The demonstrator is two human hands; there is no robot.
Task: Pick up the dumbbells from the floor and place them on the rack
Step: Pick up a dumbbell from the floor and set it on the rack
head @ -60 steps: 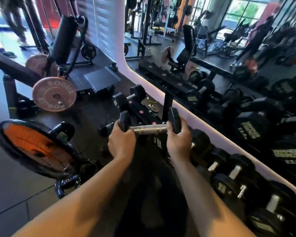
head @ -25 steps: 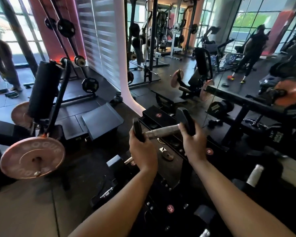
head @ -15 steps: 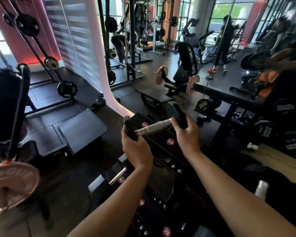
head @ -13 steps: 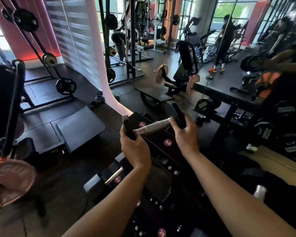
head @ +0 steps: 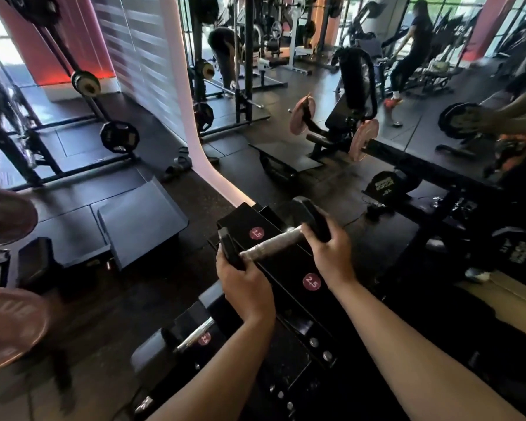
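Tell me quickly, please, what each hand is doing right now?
Left hand: closed on the dumbbell, at its left head.
Right hand: closed on the same dumbbell's right head.

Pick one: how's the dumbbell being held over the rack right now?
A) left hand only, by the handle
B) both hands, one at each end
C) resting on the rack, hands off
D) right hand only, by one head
B: the left hand grips the near head and the right hand the far head of the dumbbell, leaving the handle bare above the rack.
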